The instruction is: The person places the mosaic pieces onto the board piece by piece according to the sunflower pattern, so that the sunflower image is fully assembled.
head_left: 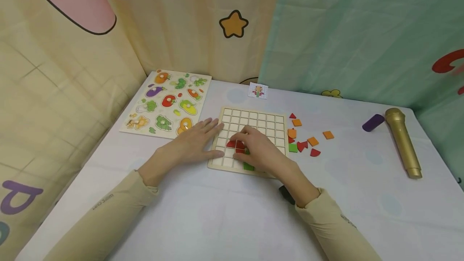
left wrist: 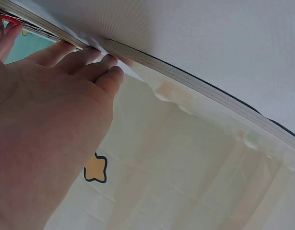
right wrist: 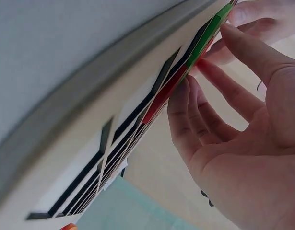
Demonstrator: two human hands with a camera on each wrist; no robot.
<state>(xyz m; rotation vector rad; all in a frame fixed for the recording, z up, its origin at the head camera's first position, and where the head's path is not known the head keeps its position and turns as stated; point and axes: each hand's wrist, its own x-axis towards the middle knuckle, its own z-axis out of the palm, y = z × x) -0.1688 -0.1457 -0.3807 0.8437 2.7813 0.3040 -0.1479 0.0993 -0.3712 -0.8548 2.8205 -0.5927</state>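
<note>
Puzzle [head_left: 159, 111] lay flat at the table's [head_left: 217, 220] far left corner, vegetable pieces set in it. My left hand [head_left: 193, 142] sat just beside it, partly hiding its near right corner. Fingers fairly straight, thumb held apart, tips at the left edge of the grid [head_left: 227, 162], a pale board of square cells. Grid lay at mid-table, puzzle to its left.

Red pieces [head_left: 239, 146] lay on the grid, left of its middle, toward the near edge. Green pieces [head_left: 248, 166] next to them, closer to the near edge, partly covered by my right hand [head_left: 261, 150]. That hand arched over them, fingers bent, tips touching the red and green; couldn't tell whether I pinched one or just pressed.

Small picture card [head_left: 258, 91] lay at the table's far edge, beyond the grid. Dark thing [head_left: 286, 194] off the grid's near right corner, partly behind my right wrist, too hidden to identify.

Loose pieces along and beyond the grid's right edge: red triangle [head_left: 292, 116] farthest back, orange squares [head_left: 313, 141], green square [head_left: 293, 148] at the edge, red quarter-round [head_left: 315, 153] nearer.

Purple cylinder [head_left: 373, 123] lay toward the table's far right corner; gold mic [head_left: 404, 144] lay just right of it, along the right edge.
</note>
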